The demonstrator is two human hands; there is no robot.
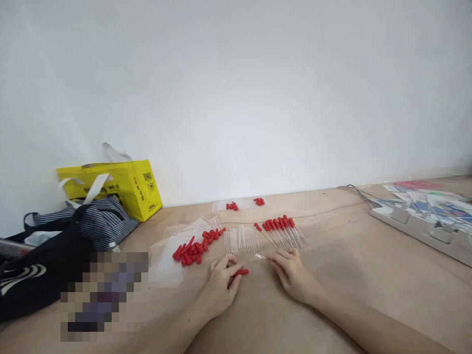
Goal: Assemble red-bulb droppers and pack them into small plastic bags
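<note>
Left hand [223,285] has a red bulb [241,272] pinched between thumb and fingers; right hand [295,276] grips a thin clear tube [260,256] at the fingertips, free end pointing left. Parts are apart. If they're to be mated, I'd hold both close to the joint, square the axes and ease on straight; side load could snap the tube. Just beyond: loose bulbs [188,252] on plastic bags [165,265] at left, bare tubes [241,240] mid-table, bulb-topped tubes [280,231] fanned right. Farther, two small red piles [232,206] by the wall [236,108].
</note>
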